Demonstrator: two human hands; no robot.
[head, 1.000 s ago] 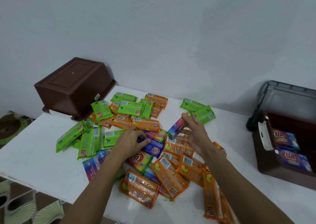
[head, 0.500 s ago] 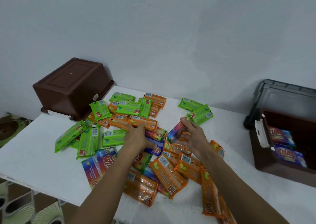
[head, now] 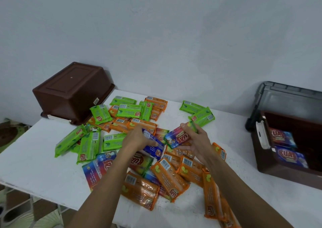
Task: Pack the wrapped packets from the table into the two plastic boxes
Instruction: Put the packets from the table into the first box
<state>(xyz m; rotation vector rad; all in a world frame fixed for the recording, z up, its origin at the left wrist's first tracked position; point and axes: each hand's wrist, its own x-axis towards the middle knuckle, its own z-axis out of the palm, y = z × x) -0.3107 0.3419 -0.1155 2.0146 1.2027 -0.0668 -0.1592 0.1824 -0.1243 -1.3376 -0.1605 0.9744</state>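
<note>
Both forearms reach over the heap of wrapped packets (head: 167, 173) on the white worktop (head: 43, 166). The left hand (head: 137, 139) grips a blue packet (head: 153, 146); the right hand (head: 195, 140) holds a multicoloured packet (head: 177, 138). Right of the heap, the open brown box (head: 264, 165) contains 2 packets; left of it, another brown box (head: 69, 92) lies overturned against the wall (head: 156, 36).

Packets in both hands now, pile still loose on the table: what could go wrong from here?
1. The left hand pulls a blue packet from under the pile; neighbouring orange packets may shift.
2. Orange packets at the near table edge could slide off if nudged.
3. The left brown box sits upside down, so only the right box can take packets yet.
</note>
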